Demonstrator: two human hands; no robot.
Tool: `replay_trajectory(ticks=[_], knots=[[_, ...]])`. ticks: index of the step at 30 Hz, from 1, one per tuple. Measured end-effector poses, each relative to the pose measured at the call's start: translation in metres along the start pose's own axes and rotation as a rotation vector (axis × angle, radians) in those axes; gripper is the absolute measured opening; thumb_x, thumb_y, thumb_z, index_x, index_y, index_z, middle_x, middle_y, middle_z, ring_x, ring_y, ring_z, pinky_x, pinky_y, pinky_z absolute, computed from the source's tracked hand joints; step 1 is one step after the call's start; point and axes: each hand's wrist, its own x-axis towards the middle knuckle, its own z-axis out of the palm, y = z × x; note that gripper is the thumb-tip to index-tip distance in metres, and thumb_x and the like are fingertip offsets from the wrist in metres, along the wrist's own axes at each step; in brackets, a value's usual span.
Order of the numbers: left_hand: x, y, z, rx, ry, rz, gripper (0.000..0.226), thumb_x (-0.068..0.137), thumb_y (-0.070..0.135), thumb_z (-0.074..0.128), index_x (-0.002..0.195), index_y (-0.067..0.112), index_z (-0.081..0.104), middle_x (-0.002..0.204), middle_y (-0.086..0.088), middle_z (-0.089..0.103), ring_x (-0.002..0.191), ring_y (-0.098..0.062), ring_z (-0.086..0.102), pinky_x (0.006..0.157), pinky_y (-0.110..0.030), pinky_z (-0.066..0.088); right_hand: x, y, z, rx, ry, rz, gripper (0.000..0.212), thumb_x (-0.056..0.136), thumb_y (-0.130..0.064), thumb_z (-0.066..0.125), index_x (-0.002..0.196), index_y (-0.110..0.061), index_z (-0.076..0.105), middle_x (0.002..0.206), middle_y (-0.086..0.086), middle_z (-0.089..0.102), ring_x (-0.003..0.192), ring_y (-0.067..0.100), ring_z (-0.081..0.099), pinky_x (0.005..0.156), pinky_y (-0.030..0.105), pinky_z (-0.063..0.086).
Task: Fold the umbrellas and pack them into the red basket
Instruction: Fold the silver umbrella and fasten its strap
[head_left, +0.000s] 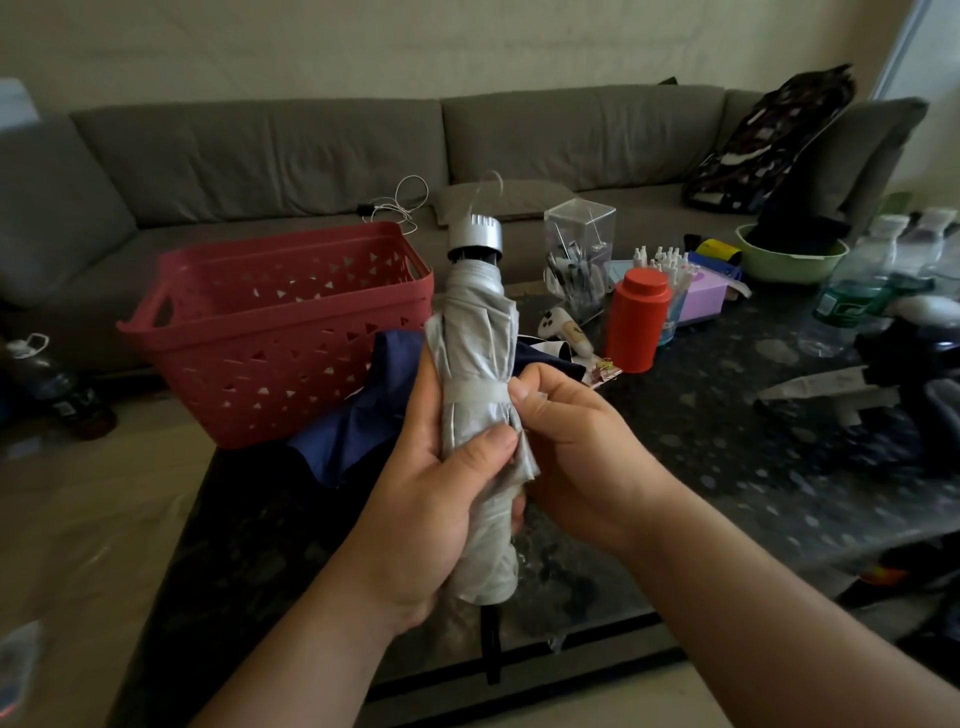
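Nearest, the left hand (431, 499) wraps around the folded silver umbrella (480, 395), held upright above the dark counter (727, 457), while the right hand (576, 441) pinches its white strap (475, 392). Just behind lies a navy umbrella (363, 415), unfolded, against the red basket (280, 327). To the right stand an orange canister (638, 322) and a clear pen box (579, 254). A grey sofa (311, 150) lies beyond.

My left hand (441, 499) holds the folded silver umbrella (480, 415) upright. My right hand (571, 441) pinches its strap (475, 392). The red basket (280, 327) stands behind on the table (727, 441).
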Motion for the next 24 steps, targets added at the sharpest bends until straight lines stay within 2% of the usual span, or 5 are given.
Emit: replay_trajectory(ticks=[5,10,14,17,24], knots=[[-0.002,0.000,0.005,0.015,-0.026,0.019,0.078,0.091,0.018,0.063,0.129,0.084,0.041,0.121,-0.004,0.071,0.081,-0.019,0.070,0.068,-0.034,0.058,0.000,-0.002,-0.002,-0.018,0.019,-0.063,0.018,0.091,-0.024,0.063,0.082,-0.014,0.052,0.067,0.014,0.057,0.038,0.025,0.049,0.032,0.026,0.042],[0.000,-0.003,0.006,0.264,0.087,0.185,0.079,0.102,0.010,0.064,0.154,0.057,0.027,0.156,0.020,0.052,0.141,-0.003,0.053,0.115,-0.037,0.048,0.001,-0.004,0.004,0.019,0.139,-0.143,0.020,0.095,-0.015,0.064,0.078,-0.014,0.053,0.068,0.008,0.064,0.058,0.020,0.061,0.055,0.035,0.054],[-0.005,-0.013,0.011,0.573,0.240,0.378,0.071,0.105,0.018,0.061,0.156,0.043,0.019,0.152,0.052,0.030,0.143,0.019,0.033,0.111,-0.004,0.033,0.003,0.000,0.010,-0.021,0.215,-0.195,0.026,0.103,-0.007,0.059,0.079,-0.011,0.051,0.060,-0.001,0.061,0.059,0.013,0.062,0.058,0.032,0.055],[-0.006,-0.016,0.012,0.639,0.242,0.429,0.073,0.104,0.022,0.053,0.161,0.038,0.010,0.157,0.051,0.017,0.152,0.014,0.021,0.117,-0.006,0.023,0.001,0.000,0.011,-0.030,0.207,-0.184,0.024,0.103,-0.008,0.059,0.080,-0.011,0.052,0.064,0.001,0.063,0.061,0.014,0.063,0.059,0.031,0.056],[-0.004,-0.013,0.004,0.654,0.248,0.405,0.073,0.104,0.018,0.055,0.162,0.040,0.015,0.156,0.045,0.028,0.148,0.014,0.031,0.114,-0.006,0.030,0.002,-0.011,0.002,-0.212,0.195,-0.163,0.017,0.098,-0.012,0.069,0.083,-0.013,0.061,0.077,0.013,0.063,0.070,0.021,0.060,0.067,0.034,0.053]])
